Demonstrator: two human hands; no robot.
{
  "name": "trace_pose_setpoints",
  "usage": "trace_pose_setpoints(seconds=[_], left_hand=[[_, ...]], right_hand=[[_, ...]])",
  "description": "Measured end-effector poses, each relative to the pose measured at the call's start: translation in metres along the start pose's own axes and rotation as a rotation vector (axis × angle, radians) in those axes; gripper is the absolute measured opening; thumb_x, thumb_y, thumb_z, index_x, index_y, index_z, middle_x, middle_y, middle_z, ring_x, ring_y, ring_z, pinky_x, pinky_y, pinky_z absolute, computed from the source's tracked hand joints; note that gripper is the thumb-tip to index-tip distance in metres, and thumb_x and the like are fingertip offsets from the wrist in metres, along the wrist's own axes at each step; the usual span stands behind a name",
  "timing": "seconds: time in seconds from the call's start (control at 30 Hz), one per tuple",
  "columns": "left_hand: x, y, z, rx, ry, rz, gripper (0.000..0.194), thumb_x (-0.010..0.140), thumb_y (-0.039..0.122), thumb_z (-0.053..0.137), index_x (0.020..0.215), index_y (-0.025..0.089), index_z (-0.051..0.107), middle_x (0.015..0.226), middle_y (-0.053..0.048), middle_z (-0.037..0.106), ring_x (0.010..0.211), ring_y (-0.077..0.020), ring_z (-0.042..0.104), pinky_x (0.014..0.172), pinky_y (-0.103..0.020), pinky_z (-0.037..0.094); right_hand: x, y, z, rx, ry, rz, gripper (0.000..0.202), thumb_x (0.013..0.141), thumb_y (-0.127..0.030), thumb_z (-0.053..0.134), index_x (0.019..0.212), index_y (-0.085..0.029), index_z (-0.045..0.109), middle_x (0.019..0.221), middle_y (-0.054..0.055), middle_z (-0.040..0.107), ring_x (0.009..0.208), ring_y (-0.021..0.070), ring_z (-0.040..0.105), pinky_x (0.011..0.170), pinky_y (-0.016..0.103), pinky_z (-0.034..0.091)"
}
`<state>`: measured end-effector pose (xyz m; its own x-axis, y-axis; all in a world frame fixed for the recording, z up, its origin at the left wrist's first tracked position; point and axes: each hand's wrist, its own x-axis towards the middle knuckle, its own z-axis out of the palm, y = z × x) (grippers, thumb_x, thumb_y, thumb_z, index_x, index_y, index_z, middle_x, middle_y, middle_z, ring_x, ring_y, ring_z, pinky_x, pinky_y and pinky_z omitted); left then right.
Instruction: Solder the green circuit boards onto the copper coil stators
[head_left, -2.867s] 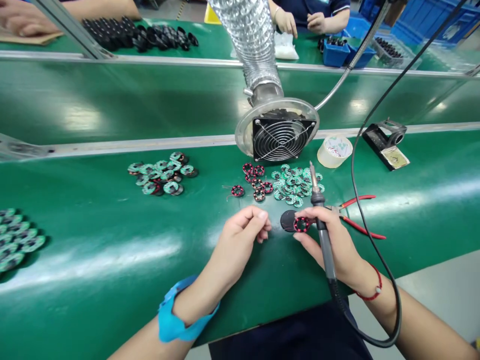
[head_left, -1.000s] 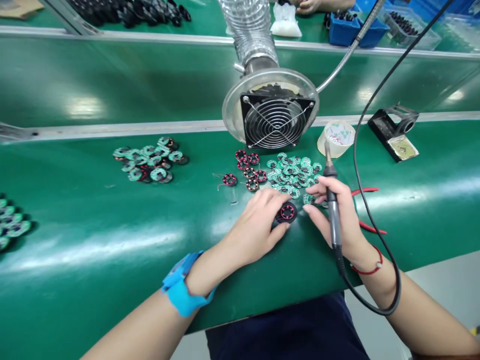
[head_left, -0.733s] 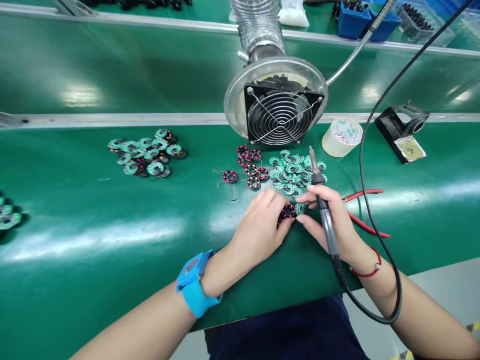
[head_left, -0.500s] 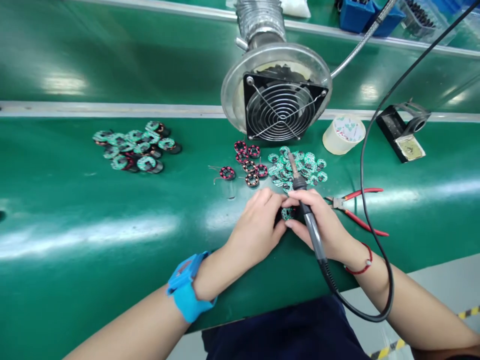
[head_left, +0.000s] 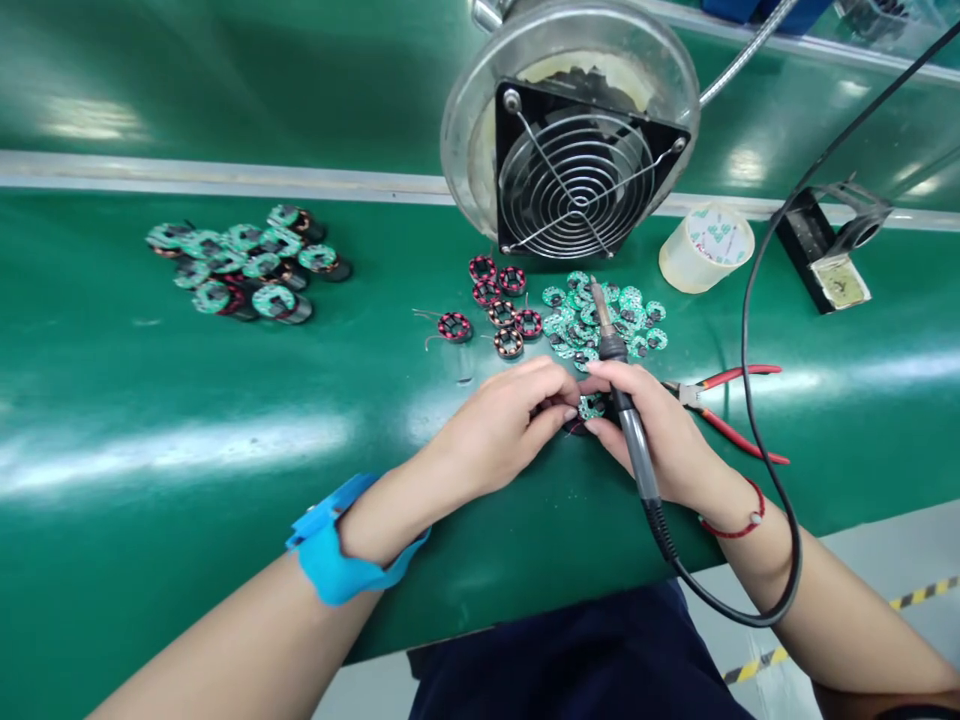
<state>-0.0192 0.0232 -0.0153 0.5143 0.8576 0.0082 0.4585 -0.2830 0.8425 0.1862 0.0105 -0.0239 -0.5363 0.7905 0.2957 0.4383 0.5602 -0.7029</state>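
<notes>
My left hand (head_left: 504, 420) and my right hand (head_left: 660, 440) meet over a small round assembly (head_left: 591, 407) on the green table, a green circuit board sitting on a dark coil part. Both hands pinch it with their fingertips. My right hand also holds a soldering iron (head_left: 626, 420), its tip pointing up and away over the pile of loose green boards (head_left: 607, 315). Red-wound coil rings (head_left: 499, 305) lie just beyond my left hand. A blue wrist strap (head_left: 337, 555) is on my left wrist.
A fume extractor fan (head_left: 581, 165) stands behind the parts. A tape roll (head_left: 705, 248), a soldering iron stand (head_left: 829, 250) and red-handled cutters (head_left: 724, 400) lie to the right. A heap of finished assemblies (head_left: 240, 265) sits at the left. The iron's black cable (head_left: 757, 330) loops at the right.
My right hand picked a green board from the pile and set it on the coil part held by my left hand. The view has dropped closer to the table.
</notes>
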Motion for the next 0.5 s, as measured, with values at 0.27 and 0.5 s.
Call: trace_pose_setpoints(seconds=[0.27,0.5], left_hand=[[0.003,0.002,0.005,-0.168,0.035,-0.113,0.009,0.083,0.010,0.054,0.081,0.017,0.061,0.077,0.003,0.057,0.068,-0.0101,0.051,0.061,-0.022,0.039],[0.004,0.003,0.007,-0.162,0.062,-0.087,0.010,0.083,0.010,0.054,0.078,0.017,0.059,0.078,0.003,0.057,0.069,-0.0100,0.050,0.063,-0.022,0.039]], right_hand=[[0.003,-0.009,0.005,-0.077,0.183,-0.042,0.055,0.088,-0.017,0.063,0.137,-0.027,0.039,0.111,0.006,0.066,0.098,0.0229,0.063,0.087,0.042,0.052],[0.008,-0.014,0.015,-0.087,0.181,-0.076,0.048,0.090,-0.009,0.055,0.131,-0.028,0.041,0.093,0.001,0.067,0.081,0.0196,0.059,0.077,0.039,0.050]])
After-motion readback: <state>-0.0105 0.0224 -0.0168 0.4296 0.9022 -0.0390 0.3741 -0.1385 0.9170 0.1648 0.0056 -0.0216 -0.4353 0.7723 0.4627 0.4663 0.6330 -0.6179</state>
